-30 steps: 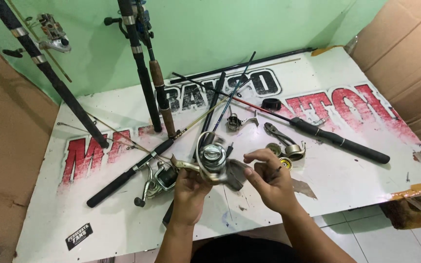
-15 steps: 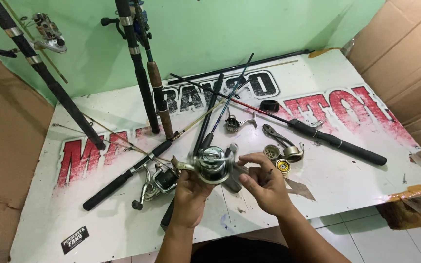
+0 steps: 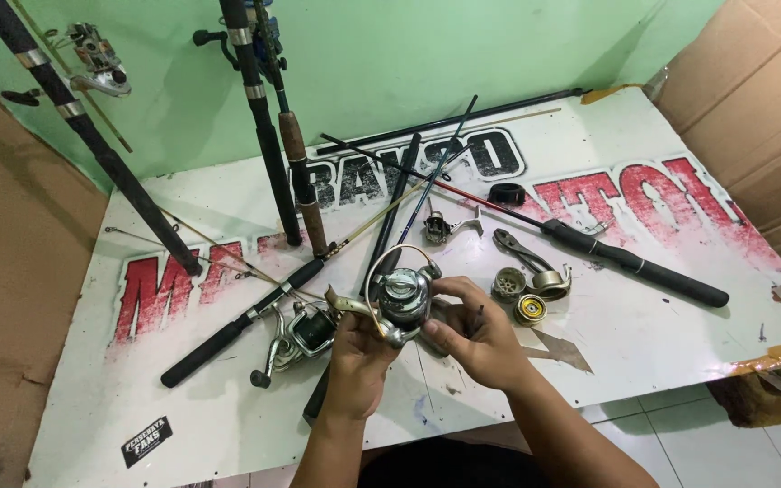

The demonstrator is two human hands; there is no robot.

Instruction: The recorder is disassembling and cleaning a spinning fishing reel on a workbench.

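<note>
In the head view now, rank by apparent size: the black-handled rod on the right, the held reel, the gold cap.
1. Black-handled rod
2. Held reel, though it is nearer the camera
3. Gold cap

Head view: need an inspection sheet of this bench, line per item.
Surface: white painted board with red and black lettering, scuffed.
Job's things: silver spinning reel held above the board, bail wire up.
Clutter: second reel on a black rod; loose reel parts; black-handled rod; thin rod sections crossing mid-board.
Hands: left hand grips the reel from below; right hand pinches its side.
Cables: nothing seen.
Surroundings: green wall, rods leaning on it, cardboard either side, tiled floor.
</note>
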